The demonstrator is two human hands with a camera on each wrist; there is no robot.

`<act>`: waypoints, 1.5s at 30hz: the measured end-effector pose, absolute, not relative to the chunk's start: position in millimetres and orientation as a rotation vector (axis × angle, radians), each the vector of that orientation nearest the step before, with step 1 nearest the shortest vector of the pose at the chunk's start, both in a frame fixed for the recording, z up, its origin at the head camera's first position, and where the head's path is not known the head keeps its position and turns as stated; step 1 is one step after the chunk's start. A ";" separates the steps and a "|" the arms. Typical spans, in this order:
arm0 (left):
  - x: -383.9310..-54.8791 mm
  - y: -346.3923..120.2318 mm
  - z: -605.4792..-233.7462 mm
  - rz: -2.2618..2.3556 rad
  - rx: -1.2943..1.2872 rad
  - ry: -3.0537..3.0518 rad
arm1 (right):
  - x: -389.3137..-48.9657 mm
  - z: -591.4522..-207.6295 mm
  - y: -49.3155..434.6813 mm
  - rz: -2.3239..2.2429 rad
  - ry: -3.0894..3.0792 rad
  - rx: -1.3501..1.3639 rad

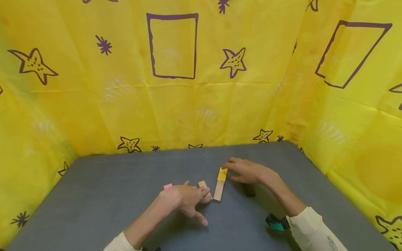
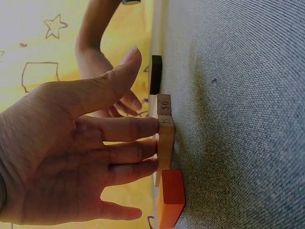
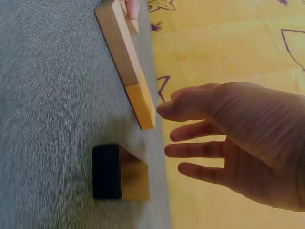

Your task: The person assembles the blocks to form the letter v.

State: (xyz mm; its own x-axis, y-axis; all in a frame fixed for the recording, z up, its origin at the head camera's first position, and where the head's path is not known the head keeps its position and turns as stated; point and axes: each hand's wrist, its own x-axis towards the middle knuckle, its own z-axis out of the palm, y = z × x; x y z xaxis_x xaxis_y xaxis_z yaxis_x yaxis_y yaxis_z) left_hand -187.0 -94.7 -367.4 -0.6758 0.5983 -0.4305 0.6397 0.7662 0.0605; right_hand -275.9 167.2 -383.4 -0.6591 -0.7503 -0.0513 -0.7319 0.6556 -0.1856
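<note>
My left hand [image 1: 187,199] reaches in from the lower left, its extended fingertips touching a plain wooden block [image 1: 201,183] and partly covering it. The numbers 15 and 50 mark the ends of two wooden blocks in the left wrist view. Beside the touched block lies another wooden block [image 1: 218,191], end to end with a yellow block [image 1: 222,174]. My right hand [image 1: 248,170] hovers by the yellow block's far end, fingers loosely extended; the right wrist view shows a gap between them and nothing held.
A dark block [image 3: 106,171] lies on the grey table [image 1: 119,188], below my right hand in the head view. A pink block [image 1: 168,186], orange in the left wrist view, sits beyond my left wrist. Yellow patterned cloth [image 1: 172,104] encloses the table's back and sides.
</note>
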 end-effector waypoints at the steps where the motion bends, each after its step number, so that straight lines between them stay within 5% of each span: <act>1: -186.6 -94.9 -367.8 -0.141 0.948 2.534 | -274.2 -383.0 169.3 -0.219 2.753 -1.241; 45: -186.2 -92.6 -366.9 -0.119 0.877 2.519 | -237.9 -377.0 207.8 -0.202 2.644 -1.055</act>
State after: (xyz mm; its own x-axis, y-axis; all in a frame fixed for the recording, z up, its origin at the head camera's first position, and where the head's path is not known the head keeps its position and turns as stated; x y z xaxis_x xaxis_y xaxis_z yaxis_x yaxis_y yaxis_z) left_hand -186.2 -92.6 -366.9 -0.6868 0.5659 -0.4562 0.6063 0.7921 0.0699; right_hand -237.9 207.8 -377.0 -0.6910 -0.6911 -0.2117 -0.6511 0.7224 -0.2331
